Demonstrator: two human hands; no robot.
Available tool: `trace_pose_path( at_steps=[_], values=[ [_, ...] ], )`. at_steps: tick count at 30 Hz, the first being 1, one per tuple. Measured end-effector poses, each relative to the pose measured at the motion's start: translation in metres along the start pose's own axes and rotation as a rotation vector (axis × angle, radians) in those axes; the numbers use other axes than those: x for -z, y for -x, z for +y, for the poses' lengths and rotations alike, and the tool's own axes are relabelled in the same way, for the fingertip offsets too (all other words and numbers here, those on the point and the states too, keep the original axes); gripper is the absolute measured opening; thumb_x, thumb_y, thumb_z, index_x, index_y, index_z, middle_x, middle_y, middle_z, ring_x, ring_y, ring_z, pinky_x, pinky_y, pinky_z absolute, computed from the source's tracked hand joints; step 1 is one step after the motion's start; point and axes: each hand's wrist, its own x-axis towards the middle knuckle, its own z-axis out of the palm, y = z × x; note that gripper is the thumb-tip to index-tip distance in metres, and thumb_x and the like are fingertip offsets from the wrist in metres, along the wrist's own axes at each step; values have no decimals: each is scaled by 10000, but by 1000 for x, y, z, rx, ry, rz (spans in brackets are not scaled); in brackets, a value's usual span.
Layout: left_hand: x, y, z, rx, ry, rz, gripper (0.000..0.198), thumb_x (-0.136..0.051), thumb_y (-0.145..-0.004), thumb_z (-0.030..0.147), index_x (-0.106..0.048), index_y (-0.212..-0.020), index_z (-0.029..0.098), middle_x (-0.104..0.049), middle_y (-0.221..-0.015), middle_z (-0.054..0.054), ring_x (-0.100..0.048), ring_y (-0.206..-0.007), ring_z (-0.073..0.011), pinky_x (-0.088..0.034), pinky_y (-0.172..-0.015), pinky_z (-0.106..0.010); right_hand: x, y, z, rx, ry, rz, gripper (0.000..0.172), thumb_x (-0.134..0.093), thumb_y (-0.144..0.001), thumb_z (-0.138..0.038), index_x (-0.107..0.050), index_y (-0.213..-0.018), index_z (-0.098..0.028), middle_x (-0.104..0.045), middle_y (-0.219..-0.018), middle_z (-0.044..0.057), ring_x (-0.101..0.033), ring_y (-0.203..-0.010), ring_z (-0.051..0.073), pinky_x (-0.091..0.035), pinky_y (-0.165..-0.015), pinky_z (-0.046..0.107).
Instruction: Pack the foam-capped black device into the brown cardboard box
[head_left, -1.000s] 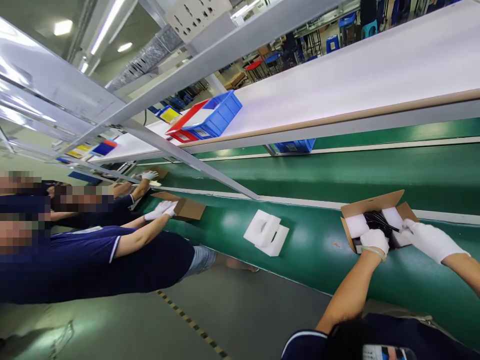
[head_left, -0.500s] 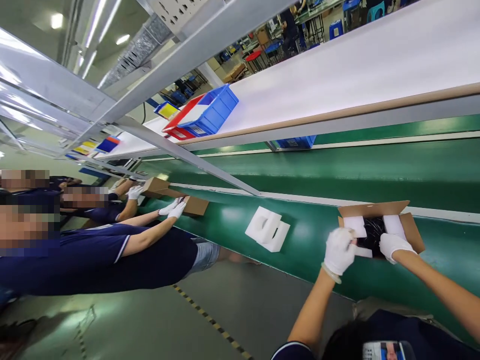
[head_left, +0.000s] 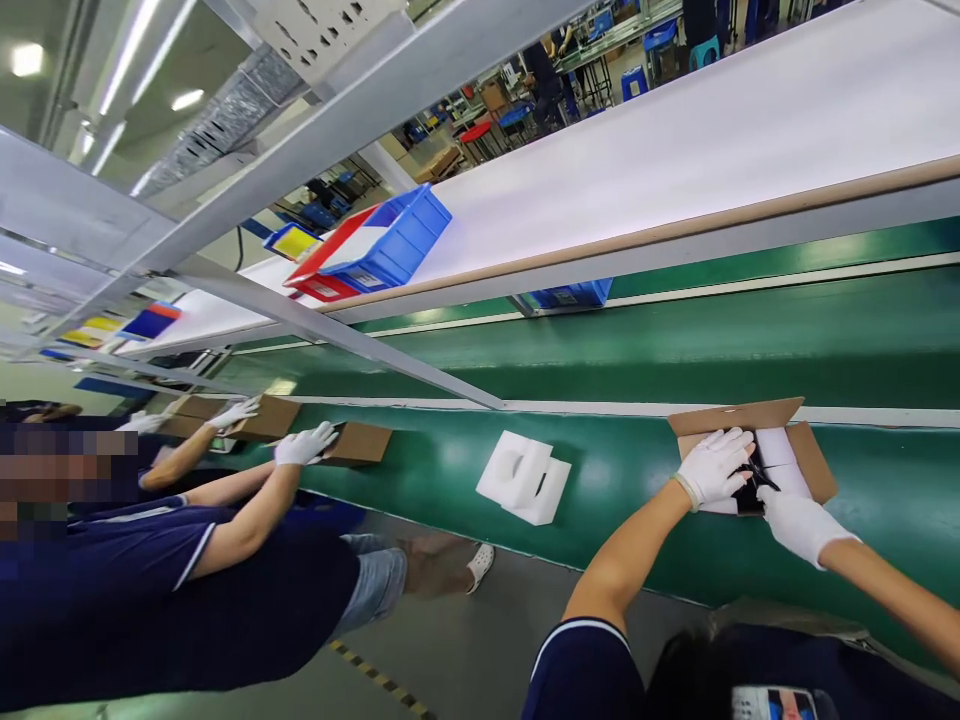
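Left hand [head_left: 718, 466] now inside box [head_left: 739, 416] on green belt [head_left: 630, 480].

A long green conveyor belt [head_left: 615, 350] runs across the hall, a pale strip dividing its two lanes. Above it sits a broad white shelf [head_left: 675, 130] with a tan edge, carrying a blue bin [head_left: 409, 235] nested against a red bin [head_left: 319, 285]. Another blue bin [head_left: 570, 294] hangs beneath. Slanted grey metal beams [head_left: 337, 330] frame the line. The floor [head_left: 465, 640] is grey, marked with yellow-black tape [head_left: 379, 682]. Ceiling lights [head_left: 26, 58] glow overhead, and blue stools [head_left: 637, 82] stand far behind.
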Motion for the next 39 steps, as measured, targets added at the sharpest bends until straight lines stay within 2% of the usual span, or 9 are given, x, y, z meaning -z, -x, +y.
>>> trace_pose_path(
  at_steps=[5, 9, 14, 19, 21, 28, 33, 36, 39],
  values=[
    [-10, -3, -7, -18, -13, 4, 647, -456, -888, 542, -415, -1391, 138, -359, -1511, -90, -230, -1439, -212, -109, -1211, -378, -4, 27, 16, 5, 98, -30, 459, -378, -844, -121, -572, -1259, -153, -500, -1317, 190, -636, -841, 230, -463, -713, 359],
    [-16, -9, -7, -32, -128, -16, 662, -446, -891, 539, -403, -1393, 110, -332, -1523, -110, -209, -1444, -231, -130, -1201, -407, -7, 11, 2, 148, 114, -87, 374, -409, -819, -116, -656, -1097, -152, -580, -1169, 144, -611, -885, 210, -426, -737, 311],
    [-20, -12, -1, -29, -275, -45, 681, -381, -913, 540, -362, -1412, 77, -305, -1532, -129, -214, -1437, -246, -150, -1189, -425, -5, 1, -5, 182, 131, -94, 320, -422, -843, -164, -676, -1035, -139, -599, -1124, 142, -600, -902, 210, -423, -761, 309],
    [-21, -13, 2, -23, -255, -37, 688, -336, -921, 522, -315, -1437, 66, -301, -1532, -143, -244, -1425, -251, -154, -1187, -430, -1, 16, 8, 163, 237, 139, 432, -381, -880, -184, -575, -1263, -135, -501, -1344, 174, -545, -1078, 292, -432, -833, 393],
    [-21, -13, 1, -37, -250, -30, 683, -349, -919, 510, -318, -1434, 63, -328, -1517, -149, -258, -1421, -249, -158, -1189, -422, -6, 18, 4, 200, 291, 154, 465, -415, -849, -132, -560, -1291, -126, -493, -1367, 163, -493, -1172, 297, -430, -882, 399],
    [-27, 5, 9, -77, -243, 97, 538, -411, -905, 387, -460, -1319, 47, -444, -1419, -181, -372, -1343, -294, -346, -1099, -431, -10, 14, -23, 184, 342, 78, 475, -431, -787, -45, -596, -1232, -18, -578, -1219, 233, -490, -1160, 354, -450, -844, 459],
    [-38, 18, 11, 82, -206, 208, 562, -415, -900, 454, -456, -1324, 87, -368, -1470, -184, -325, -1374, -317, -360, -1094, -448, -6, 10, -19, 200, 335, 51, 455, -440, -782, -55, -628, -1196, -49, -613, -1170, 208, -525, -1105, 331, -460, -824, 447],
    [-39, 10, 11, 78, -211, 163, 630, -391, -904, 497, -399, -1371, 75, -365, -1468, -195, -315, -1381, -325, -319, -1118, -458, -10, 3, -24, 210, 357, 53, 452, -477, -750, -53, -641, -1172, -43, -622, -1146, 220, -533, -1097, 332, -456, -832, 439],
    [-35, -3, 11, 45, -250, 69, 628, -388, -909, 455, -351, -1397, 62, -386, -1446, -217, -451, -1284, -297, -303, -1113, -456, -13, -2, -33, 223, 385, 76, 389, -521, -727, -64, -674, -1079, -1, -621, -1112, 265, -541, -1081, 359, -439, -853, 460]
  ],
)
